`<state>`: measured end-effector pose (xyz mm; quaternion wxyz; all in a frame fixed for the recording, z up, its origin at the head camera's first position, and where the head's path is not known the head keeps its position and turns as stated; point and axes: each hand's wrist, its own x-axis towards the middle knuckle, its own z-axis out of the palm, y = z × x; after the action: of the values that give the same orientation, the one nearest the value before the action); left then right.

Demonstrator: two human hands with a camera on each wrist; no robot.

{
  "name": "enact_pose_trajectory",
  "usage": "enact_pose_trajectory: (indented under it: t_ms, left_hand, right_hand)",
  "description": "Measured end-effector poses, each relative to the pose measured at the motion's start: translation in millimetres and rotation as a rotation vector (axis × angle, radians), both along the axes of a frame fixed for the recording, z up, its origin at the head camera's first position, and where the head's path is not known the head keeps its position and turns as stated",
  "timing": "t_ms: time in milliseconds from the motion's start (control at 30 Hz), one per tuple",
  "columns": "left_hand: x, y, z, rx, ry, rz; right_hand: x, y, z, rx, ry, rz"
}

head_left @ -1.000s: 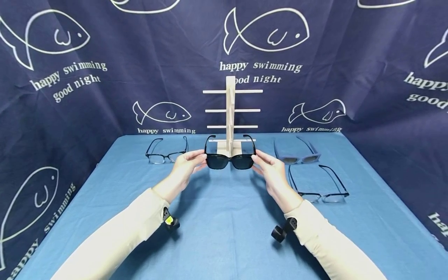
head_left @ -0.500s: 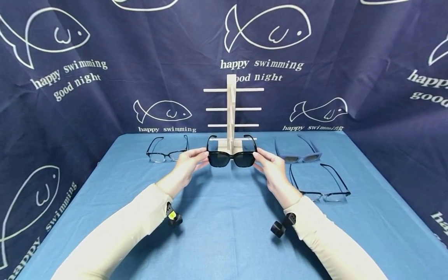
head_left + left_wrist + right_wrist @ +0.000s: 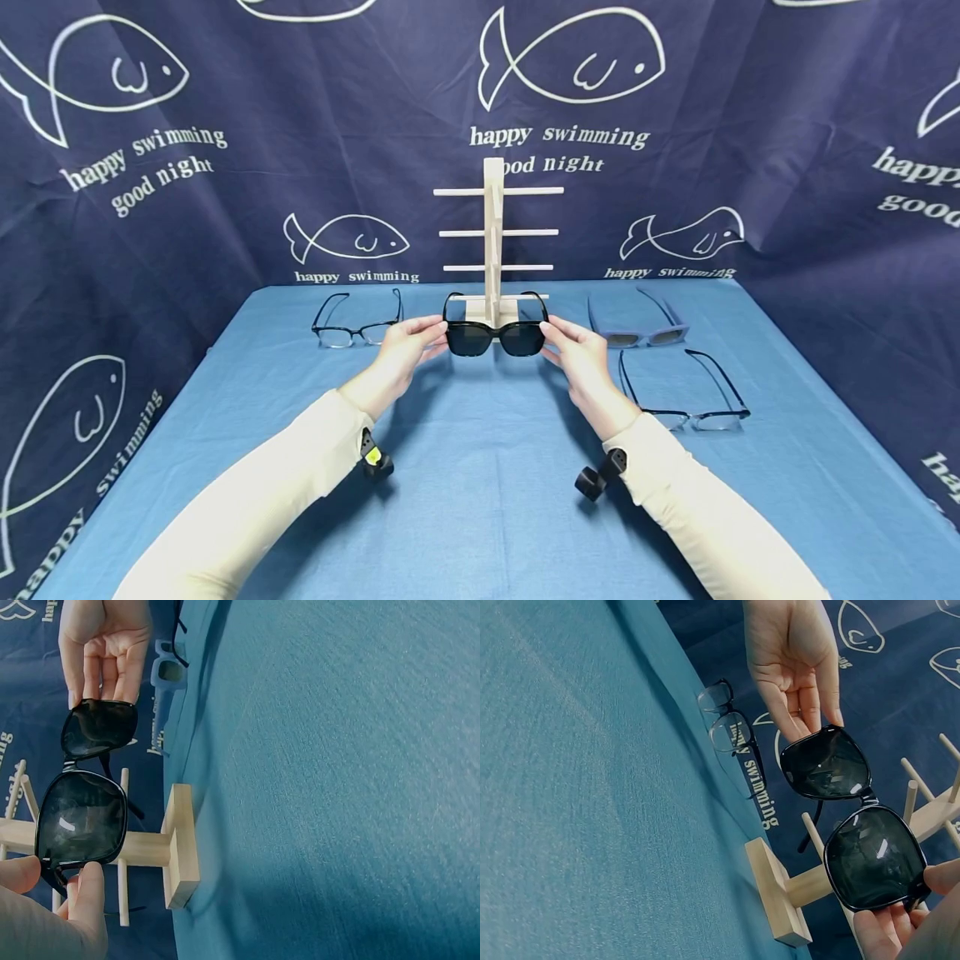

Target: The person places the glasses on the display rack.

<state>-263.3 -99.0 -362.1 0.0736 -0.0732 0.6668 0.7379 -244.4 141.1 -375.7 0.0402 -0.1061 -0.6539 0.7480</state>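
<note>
Black sunglasses (image 3: 495, 338) are held up between both hands, lenses facing me and temples pointing back toward a wooden display rack (image 3: 493, 242). My left hand (image 3: 396, 358) pinches the frame's left corner between thumb and fingers. At the opposite corner, my right hand (image 3: 587, 362) pinches it the same way. In the left wrist view the dark lens (image 3: 82, 817) shows close up, in front of the rack's post. From the right wrist view, the rack's base (image 3: 778, 892) appears below the sunglasses (image 3: 876, 855). Whether the temples touch the lowest peg, I cannot tell.
Black-framed glasses (image 3: 352, 334) lie open at the back left of the blue table (image 3: 480, 500). At the right are blue sunglasses (image 3: 637, 338), with another dark-rimmed pair (image 3: 693, 418) nearer me. A dark blue fish-print cloth (image 3: 375, 108) hangs behind.
Both hands have moved the sunglasses slightly farther back toward the rack, and their temple tips now overlap the lowest peg in view. The head view has shifted a little. The other glasses stay put.
</note>
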Motion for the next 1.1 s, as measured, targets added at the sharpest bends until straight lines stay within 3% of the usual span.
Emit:
enact_pose_trajectory:
  t_ms: [267, 1100]
  left_hand:
    - [-9.6, 2.4, -7.8, -0.003, -0.001, 0.002]
    - [-23.5, 6.3, -9.2, -0.020, -0.001, 0.024]
  right_hand:
    - [-5.3, -2.9, -3.3, 0.002, -0.022, -0.055]
    - [-18.2, -6.6, -5.2, -0.019, -0.016, -0.111]
